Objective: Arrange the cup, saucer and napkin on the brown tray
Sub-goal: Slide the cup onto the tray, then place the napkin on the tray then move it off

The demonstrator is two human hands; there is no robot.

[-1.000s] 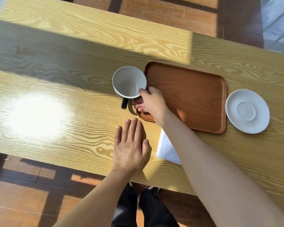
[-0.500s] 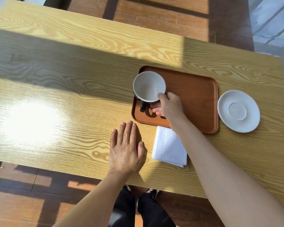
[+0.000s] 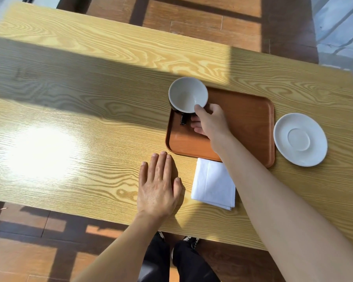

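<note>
My right hand (image 3: 210, 123) grips the cup (image 3: 186, 94), thumb on its near rim. The cup is white inside, dark outside, with a dark handle toward me. It is over the far left corner of the brown tray (image 3: 249, 123); I cannot tell whether it touches the tray. The white saucer (image 3: 300, 139) lies on the table just right of the tray. A folded white napkin (image 3: 212, 184) lies on the table against the tray's near edge, partly under my right forearm. My left hand (image 3: 158, 186) rests flat on the table, fingers apart, left of the napkin.
The wooden table (image 3: 80, 110) runs far to the left, with a bright sun patch on it. Its near edge is close to my legs. Beyond the far edge is wooden floor.
My right hand has carried the cup from the table left of the tray to over the tray's far left corner. The left hand has stayed flat on the table.
</note>
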